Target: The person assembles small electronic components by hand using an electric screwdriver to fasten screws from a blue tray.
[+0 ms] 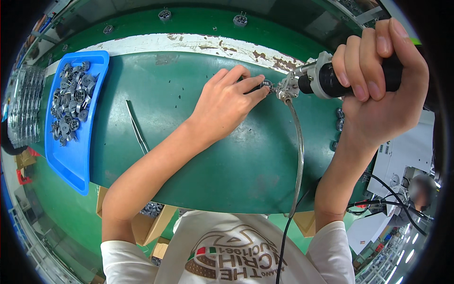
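Observation:
My left hand [222,105] is closed, its fingertips pinching a small round grey part [267,85] with metal bits. Raised at the right, my right hand [378,80] wraps round the black body of a power screwdriver [326,79]. The screwdriver lies nearly sideways, its metal nose [286,88] at or very close to the part; contact cannot be made out. A clear feed hose [299,146] curves down from the nose toward me. Tweezers [135,127] rest on the green table left of my left forearm.
A blue tray [96,120] at the left holds several grey round parts [75,94]. Clear plastic trays [29,106] are stacked beyond it. More parts [339,113] line the table's right edge. Others [240,19] sit on the green strip behind. Cardboard boxes [158,227] stand below; a person [421,191] is far right.

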Available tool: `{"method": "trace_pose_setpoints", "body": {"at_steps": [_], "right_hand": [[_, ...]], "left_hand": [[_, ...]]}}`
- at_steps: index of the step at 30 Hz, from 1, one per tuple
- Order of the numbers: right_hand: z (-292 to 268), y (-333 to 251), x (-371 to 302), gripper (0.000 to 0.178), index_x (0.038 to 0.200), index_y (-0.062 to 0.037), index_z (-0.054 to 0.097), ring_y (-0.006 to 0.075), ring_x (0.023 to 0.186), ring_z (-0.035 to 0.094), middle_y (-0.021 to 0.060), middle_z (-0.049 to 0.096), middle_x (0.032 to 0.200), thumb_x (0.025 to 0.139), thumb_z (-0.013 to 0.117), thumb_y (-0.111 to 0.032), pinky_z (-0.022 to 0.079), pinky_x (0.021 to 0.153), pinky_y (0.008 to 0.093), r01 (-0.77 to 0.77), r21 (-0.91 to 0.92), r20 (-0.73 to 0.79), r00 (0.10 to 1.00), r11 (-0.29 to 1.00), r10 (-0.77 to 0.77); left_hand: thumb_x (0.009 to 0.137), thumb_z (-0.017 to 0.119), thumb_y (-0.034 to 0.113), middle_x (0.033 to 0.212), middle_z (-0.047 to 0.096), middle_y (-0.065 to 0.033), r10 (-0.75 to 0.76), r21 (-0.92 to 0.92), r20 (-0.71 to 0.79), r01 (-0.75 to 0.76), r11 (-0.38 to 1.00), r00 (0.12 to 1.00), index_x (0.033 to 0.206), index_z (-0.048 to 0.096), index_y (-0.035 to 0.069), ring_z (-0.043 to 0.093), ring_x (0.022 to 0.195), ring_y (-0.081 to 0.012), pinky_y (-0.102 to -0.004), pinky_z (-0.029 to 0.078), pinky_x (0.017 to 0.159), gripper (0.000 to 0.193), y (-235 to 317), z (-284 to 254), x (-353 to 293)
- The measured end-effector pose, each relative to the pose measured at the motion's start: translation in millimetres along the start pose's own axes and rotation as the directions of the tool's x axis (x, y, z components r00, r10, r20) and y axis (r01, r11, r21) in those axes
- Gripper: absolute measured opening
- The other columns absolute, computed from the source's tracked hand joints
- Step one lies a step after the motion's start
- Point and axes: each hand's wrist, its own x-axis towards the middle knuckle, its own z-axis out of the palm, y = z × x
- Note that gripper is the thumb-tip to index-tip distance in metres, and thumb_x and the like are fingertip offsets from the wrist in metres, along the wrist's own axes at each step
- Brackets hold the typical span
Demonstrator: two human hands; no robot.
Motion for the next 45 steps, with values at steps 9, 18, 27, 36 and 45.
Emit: {"method": "trace_pose_setpoints", "body": {"at_steps": [9,18,27,36,45], "right_hand": [[2.2,3.9,-0.3,0.025,0.083,-0.0067,0.045,0.0074,0.042,0.03,-0.0046,0.034,0.049,0.102,0.042,-0.023,0.034,0.05,0.0253,0.037,-0.033,0.036,0.999,0.999,-0.035],[-0.5,18.5,4.2,0.031,0.076,-0.0093,0.045,0.007,0.041,0.028,-0.0046,0.033,0.048,0.103,0.045,-0.025,0.033,0.048,0.0254,0.031,0.059,0.002,1.0,0.998,-0.031],[1.7,20.9,1.6,0.034,0.072,-0.0104,0.042,0.0075,0.041,0.027,-0.0038,0.032,0.047,0.102,0.047,-0.026,0.033,0.047,0.0261,0.012,0.034,-0.051,0.999,0.999,-0.01],[-29.9,-9.8,-11.9,0.022,0.09,-0.0076,0.046,0.0074,0.047,0.038,-0.0049,0.04,0.056,0.102,0.045,-0.026,0.038,0.057,0.0251,0.137,0.14,0.063,0.987,0.981,-0.147],[-28.6,-53.8,-17.3,0.031,0.114,0.0038,0.049,0.0068,0.051,0.039,0.0014,0.045,0.065,0.104,0.047,-0.025,0.038,0.06,0.0249,0.001,-0.171,-0.01,1.0,0.985,-0.003]], "left_hand": [[0.079,0.078,0.012,0.11,0.076,-0.0025,-0.003,-0.008,0.0,0.003,1.0,1.0,0.102,0.081,0.01,0.064,0.094,-0.0203,-0.0343,0.055,0.075,0.024,-0.3,1.0,0.1],[0.08,0.078,0.013,0.111,0.077,-0.0037,-0.02,-0.027,0.014,0.02,0.999,1.0,0.103,0.081,0.01,0.063,0.09,-0.0201,-0.0338,0.054,0.074,0.023,-1.3,-0.4,-0.8],[0.08,0.078,0.014,0.111,0.077,-0.0027,-0.02,-0.011,0.023,0.02,1.0,1.0,0.102,0.081,0.011,0.062,0.088,-0.0178,-0.0326,0.05,0.071,0.023,-0.7,0.6,-2.2],[0.082,0.078,0.015,0.112,0.077,0.0,-0.03,-0.001,0.035,0.03,1.0,0.999,0.1,0.081,0.011,0.063,0.09,-0.0193,-0.0342,0.052,0.075,0.018,0.3,-0.5,0.7],[0.083,0.077,0.006,0.11,0.078,-0.0069,-0.234,0.185,-0.081,0.246,0.952,0.969,0.102,0.08,0.007,0.069,0.093,-0.0254,-0.0367,0.056,0.083,0.02,-29.1,-125.7,-5.8]]}}
